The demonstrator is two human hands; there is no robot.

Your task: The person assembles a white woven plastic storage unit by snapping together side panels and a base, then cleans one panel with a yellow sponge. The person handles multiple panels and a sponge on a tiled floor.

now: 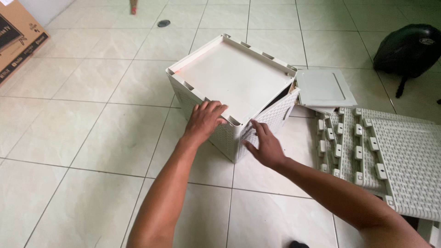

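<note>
So the whole scene sits on a pale tiled floor (82,138), glossy, with dark grout lines. Biggest thing on it is the white plastic cube (234,92), one of those woven-pattern storage units, standing in the middle of the view with one corner pointed at the person. Its flat top panel is smooth and faces up, and the right side panel looks a bit gapped at the upper edge, dark slit showing there.

Off to the right lies a stack of loose woven panels (395,160) with clip tabs along their edges, flat on the floor, near the cube but not touching it. Between those and the cube rests a flat white lid-like panel (324,87), tucked just beside the cube's right side. A black bag (409,46) sits top right, well apart. A cardboard box (18,41) pokes in at top left.

The left hand (204,120) rests on the cube's near top edge, fingers curled over the rim, gripping it. The right hand (265,147) lies flat against the right side panel near the corner, fingers spread, pressing and not pinching anything.
</note>
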